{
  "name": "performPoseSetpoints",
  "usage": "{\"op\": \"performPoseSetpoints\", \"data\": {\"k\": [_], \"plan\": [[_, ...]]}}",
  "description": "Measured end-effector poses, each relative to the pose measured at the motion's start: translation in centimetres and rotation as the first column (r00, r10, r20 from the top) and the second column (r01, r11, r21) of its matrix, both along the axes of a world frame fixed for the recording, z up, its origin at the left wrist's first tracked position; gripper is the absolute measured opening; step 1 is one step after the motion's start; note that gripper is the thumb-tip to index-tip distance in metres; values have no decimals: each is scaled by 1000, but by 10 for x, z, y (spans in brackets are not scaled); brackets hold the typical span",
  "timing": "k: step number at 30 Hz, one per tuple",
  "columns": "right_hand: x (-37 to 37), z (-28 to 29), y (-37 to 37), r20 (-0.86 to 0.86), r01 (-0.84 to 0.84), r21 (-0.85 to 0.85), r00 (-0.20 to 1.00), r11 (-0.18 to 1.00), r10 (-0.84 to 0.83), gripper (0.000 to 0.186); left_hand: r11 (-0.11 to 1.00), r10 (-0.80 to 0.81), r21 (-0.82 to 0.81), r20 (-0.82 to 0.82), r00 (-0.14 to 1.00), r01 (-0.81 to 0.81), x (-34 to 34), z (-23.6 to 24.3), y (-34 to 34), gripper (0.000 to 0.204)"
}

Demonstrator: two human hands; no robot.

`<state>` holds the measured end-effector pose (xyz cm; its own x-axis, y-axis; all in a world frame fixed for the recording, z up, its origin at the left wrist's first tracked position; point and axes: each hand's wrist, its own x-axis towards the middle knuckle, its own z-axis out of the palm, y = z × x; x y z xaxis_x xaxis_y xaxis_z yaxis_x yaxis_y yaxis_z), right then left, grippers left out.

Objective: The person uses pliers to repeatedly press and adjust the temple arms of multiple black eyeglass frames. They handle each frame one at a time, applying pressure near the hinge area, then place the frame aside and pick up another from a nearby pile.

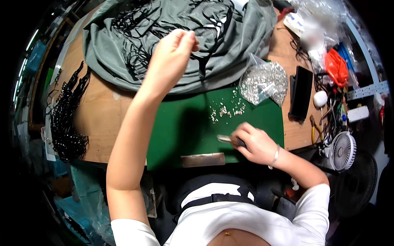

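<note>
Raised over the grey cloth bundle (pixel 102 57), my left hand (pixel 176 49) is closed in a pinch; whether it holds one of the black cords (pixel 131 65) lying there is unclear. My right hand (pixel 250 141) grips a small metal tool (pixel 224 138) with a dark handle, likely pliers, blurred, above the green mat (pixel 172 139). Small silvery pieces (pixel 223 111) are scattered on the mat beyond it. A metal strip (pixel 203 160) lies at the mat's near edge. A clear bag of silvery pieces (pixel 258 80) rests at the mat's back right.
On the wooden table (pixel 98 119), black cords (pixel 67 119) lie at left. At right are a black case (pixel 300 92), an orange bag (pixel 336 67), yellow-handled pliers (pixel 315 130), a white round device (pixel 320 99), plastic bags and a small white fan (pixel 342 149).
</note>
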<state>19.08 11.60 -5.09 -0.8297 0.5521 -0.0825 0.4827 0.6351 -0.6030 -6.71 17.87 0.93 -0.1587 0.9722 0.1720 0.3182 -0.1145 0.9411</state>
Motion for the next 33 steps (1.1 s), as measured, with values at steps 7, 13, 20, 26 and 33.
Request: {"op": "performPoseSetpoints", "data": {"k": [7, 13, 20, 26, 33], "plan": [[-24, -20, -3, 168, -73, 392, 986, 917, 7, 38, 965, -40, -183, 598, 801, 185, 12, 38, -123, 26], [-22, 2, 10, -48, 57, 201, 998, 978, -48, 35, 943, 290, -301, 536, 793, -141, 27, -10, -195, 52], [-45, -34, 25, -26, 216, 3, 976, 976, -216, 16, 960, 277, -199, 552, 786, -198, 63, -26, -195, 86], [-65, -31, 21, 95, 239, 121, 963, 963, -251, 15, 997, 74, -43, 637, 768, -61, 62, -33, -197, 101], [-60, -31, 22, 46, 218, 132, 973, 967, -226, 15, 985, 161, -145, 523, 837, -99, 75, -26, -194, 98]]}}
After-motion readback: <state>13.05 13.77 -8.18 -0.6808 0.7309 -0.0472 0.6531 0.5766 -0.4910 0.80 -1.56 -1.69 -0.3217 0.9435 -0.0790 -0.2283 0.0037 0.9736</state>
